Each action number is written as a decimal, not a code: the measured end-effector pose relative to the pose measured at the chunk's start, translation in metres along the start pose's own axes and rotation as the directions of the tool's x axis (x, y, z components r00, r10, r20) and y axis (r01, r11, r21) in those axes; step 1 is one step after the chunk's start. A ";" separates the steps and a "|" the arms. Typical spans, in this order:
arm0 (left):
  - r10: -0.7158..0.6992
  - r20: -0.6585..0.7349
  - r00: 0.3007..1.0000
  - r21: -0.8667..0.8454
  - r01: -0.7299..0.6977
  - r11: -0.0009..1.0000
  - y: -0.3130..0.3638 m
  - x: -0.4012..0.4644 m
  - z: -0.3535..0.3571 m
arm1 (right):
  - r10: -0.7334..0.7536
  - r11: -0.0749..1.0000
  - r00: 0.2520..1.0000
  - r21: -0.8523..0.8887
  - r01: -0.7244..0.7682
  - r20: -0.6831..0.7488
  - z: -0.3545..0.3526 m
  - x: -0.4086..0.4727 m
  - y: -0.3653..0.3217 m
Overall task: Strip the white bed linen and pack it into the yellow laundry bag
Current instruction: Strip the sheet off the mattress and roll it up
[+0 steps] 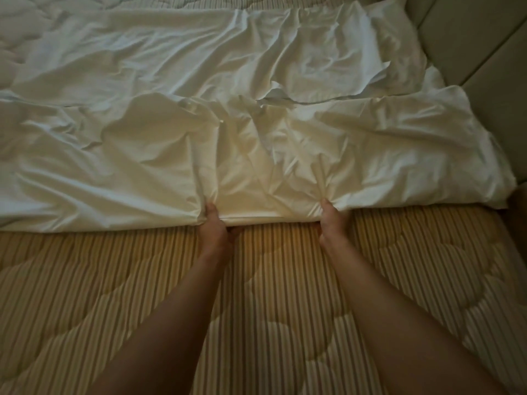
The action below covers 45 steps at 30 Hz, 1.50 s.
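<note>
The crumpled white cotton bed sheet [256,124] lies at twelve o'clock on the striped quilted mattress [256,295]; the padded upholstered headboard [479,38] stands at two o'clock.

Bedroom: striped mattress [256,295], padded headboard [470,38].

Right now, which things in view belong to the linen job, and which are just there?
Job:
- white sheet, its near edge bunched
- left hand gripping that edge
- right hand gripping that edge

Just there:
- striped bare mattress
- padded headboard

The yellow laundry bag is out of view.
</note>
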<state>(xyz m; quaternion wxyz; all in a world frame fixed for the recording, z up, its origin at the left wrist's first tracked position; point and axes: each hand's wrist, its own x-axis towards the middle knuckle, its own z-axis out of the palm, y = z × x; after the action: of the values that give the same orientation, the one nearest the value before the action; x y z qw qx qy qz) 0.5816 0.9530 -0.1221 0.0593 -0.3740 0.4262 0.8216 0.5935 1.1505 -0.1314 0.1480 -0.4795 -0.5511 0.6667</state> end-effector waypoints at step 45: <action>0.056 -0.051 0.997 0.348 -0.035 0.937 -0.097 -0.276 -0.325 | -0.014 0.995 0.990 -0.097 0.000 -0.143 -0.271 -0.302 0.156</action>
<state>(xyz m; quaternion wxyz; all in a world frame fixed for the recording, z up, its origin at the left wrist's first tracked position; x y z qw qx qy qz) 1.0021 0.8334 -0.1185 0.0928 -0.3722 0.5744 0.7232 1.0129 1.0378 -0.1060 0.1660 -0.5308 -0.5723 0.6026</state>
